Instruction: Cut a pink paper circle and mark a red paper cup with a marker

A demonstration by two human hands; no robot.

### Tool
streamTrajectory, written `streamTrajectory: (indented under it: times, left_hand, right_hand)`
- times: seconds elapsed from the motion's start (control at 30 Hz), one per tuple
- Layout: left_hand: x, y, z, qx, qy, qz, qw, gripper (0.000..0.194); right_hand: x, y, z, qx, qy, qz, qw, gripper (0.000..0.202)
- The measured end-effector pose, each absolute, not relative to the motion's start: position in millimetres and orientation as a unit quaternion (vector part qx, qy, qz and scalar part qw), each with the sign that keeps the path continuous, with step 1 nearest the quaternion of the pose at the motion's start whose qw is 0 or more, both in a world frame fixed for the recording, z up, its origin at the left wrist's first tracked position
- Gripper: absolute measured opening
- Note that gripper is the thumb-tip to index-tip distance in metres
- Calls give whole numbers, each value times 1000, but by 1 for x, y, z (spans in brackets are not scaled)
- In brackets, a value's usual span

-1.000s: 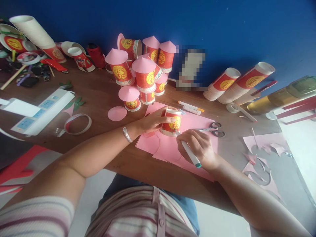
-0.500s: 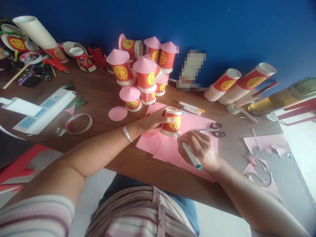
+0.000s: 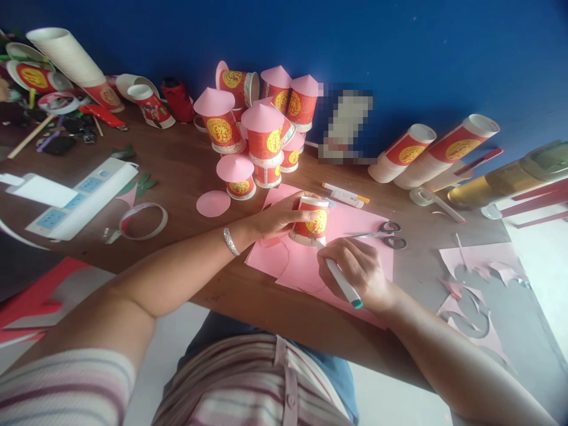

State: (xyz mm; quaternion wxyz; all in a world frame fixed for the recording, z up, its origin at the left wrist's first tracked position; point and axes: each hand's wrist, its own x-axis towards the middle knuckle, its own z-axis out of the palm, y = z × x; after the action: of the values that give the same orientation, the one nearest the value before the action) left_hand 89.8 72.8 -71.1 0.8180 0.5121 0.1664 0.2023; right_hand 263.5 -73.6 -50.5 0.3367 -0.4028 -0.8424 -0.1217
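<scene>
One red cup [image 3: 314, 221], long axis near upright and white band [image 3: 305, 238] down, is clasped by the left hand [image 3: 280, 219] over pink paper [image 3: 297, 269], a marker [image 3: 342, 280] gripped in the right hand [image 3: 361, 269] aimed at it, scissors [image 3: 381, 234] to its right, cone-topped cups [image 3: 262, 139] beyond it.

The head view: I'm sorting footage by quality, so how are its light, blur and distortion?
All in the head view: the tabletop is paler at right, darker at far left; the gold bottle near the right edge looks stretched; a pixelated patch masks something before the blue wall; small marks near the held cup's base look soft.
</scene>
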Motion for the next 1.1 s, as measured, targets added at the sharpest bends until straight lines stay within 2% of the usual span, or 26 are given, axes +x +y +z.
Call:
streamTrajectory:
  times: [0.33, 0.57, 0.8, 1.0, 1.1]
  left_hand:
    - [91, 73, -71, 514, 171, 204, 815, 49]
    - [91, 74, -74, 502, 164, 206, 823, 50]
    - [91, 78, -76, 506, 149, 229, 818, 48]
    - [91, 81, -79, 465, 168, 246, 834, 55]
    - [92, 80, -79, 457, 162, 252, 837, 51]
  right_hand:
    - [263, -75, -49, -395, -849, -99, 336, 22]
    - [260, -77, -48, -354, -850, -99, 377, 25]
    - [257, -79, -50, -351, -859, -101, 359, 24]
    - [253, -77, -50, -353, -854, -89, 373, 24]
    - [251, -78, -51, -351, -857, -77, 371, 22]
